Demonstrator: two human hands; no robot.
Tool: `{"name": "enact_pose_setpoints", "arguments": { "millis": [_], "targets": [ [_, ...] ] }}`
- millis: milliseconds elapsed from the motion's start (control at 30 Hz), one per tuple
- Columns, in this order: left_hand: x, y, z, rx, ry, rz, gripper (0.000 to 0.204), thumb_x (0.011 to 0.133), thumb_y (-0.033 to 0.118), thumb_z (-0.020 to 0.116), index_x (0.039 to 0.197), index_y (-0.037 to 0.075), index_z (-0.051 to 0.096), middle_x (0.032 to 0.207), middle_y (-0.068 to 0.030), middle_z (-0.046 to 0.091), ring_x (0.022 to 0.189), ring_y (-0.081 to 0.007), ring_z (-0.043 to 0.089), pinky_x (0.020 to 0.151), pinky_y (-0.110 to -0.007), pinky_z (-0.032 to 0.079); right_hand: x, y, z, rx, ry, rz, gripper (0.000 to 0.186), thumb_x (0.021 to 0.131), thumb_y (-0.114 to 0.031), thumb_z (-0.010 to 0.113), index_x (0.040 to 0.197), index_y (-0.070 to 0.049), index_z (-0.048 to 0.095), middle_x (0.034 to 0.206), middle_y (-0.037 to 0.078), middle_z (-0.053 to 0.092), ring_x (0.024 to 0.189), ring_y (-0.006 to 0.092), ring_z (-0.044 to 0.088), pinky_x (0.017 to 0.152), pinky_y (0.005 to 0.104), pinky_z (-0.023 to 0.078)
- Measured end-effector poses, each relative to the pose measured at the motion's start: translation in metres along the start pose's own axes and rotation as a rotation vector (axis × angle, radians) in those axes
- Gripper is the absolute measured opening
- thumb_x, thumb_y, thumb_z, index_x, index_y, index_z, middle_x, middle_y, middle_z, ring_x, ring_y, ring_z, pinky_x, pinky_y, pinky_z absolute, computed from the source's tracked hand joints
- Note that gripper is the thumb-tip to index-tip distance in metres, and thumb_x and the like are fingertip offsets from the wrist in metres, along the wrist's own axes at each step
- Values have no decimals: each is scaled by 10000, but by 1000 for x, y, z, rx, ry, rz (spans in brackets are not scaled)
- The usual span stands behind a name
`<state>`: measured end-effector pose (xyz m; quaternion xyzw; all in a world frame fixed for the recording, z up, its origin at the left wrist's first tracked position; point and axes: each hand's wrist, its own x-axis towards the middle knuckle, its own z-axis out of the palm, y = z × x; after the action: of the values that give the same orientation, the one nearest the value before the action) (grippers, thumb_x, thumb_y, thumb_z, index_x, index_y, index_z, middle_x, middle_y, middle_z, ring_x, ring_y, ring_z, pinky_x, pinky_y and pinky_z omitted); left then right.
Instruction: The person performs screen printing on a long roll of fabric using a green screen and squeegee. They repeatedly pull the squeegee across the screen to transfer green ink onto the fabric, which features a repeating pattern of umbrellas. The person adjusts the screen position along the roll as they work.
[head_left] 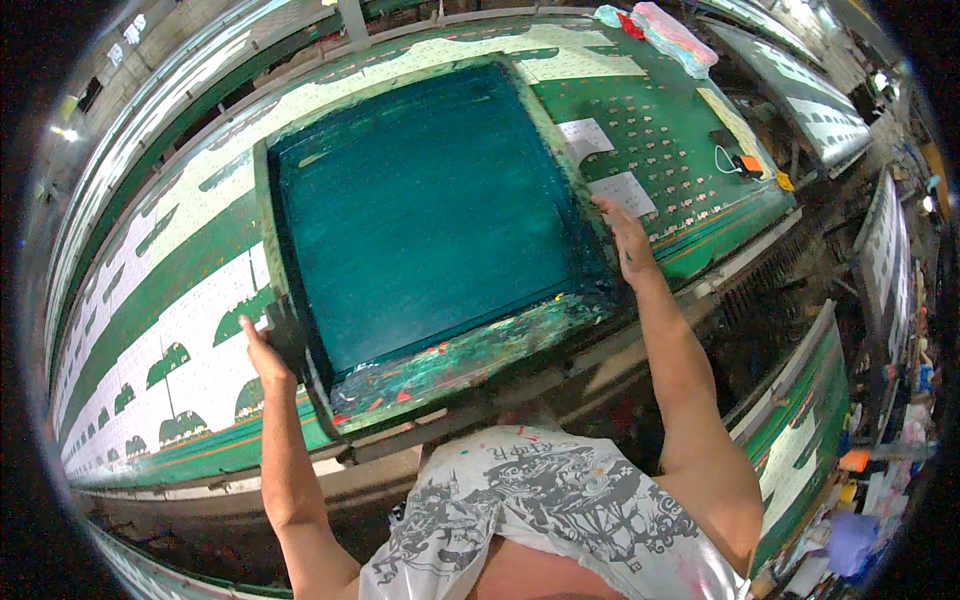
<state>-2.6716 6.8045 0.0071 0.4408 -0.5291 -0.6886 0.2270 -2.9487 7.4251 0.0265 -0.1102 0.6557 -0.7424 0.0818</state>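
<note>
Framed screen (430, 220): over the counter (640, 100).
Left hand (267, 355): at the screen's left edge, grip unclear.
Right hand (628, 243): at its right edge (grip likewise unclear).
Handling: support both sides evenly.

White lamps (66, 133) glow around green neighbouring worktables (825, 365).

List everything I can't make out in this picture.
All in the head view:
Green table under the teal screen: covered by the screen.
Left hand: hides its own contact with the dark block.
Right hand: too small to tell whether it grips the frame.
Lower-right clutter: blurred, partly cut off by the dark rim.
</note>
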Motion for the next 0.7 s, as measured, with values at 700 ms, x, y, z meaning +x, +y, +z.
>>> {"name": "enact_pose_setpoints", "arguments": {
  "millis": [700],
  "targets": [
    [-37, -66, 98, 63, 39, 101, 816, 1064, 763, 538, 894, -9, 741, 808, -31, 647, 728, -156, 572, 694, -341, 465, 14, 9, -141, -32, -33, -102, 630, 1115, -488, 571, 1490, 10, 655, 1557, 142, 631, 1479, 267, 537, 1272, 413, 349]
  ]
}}
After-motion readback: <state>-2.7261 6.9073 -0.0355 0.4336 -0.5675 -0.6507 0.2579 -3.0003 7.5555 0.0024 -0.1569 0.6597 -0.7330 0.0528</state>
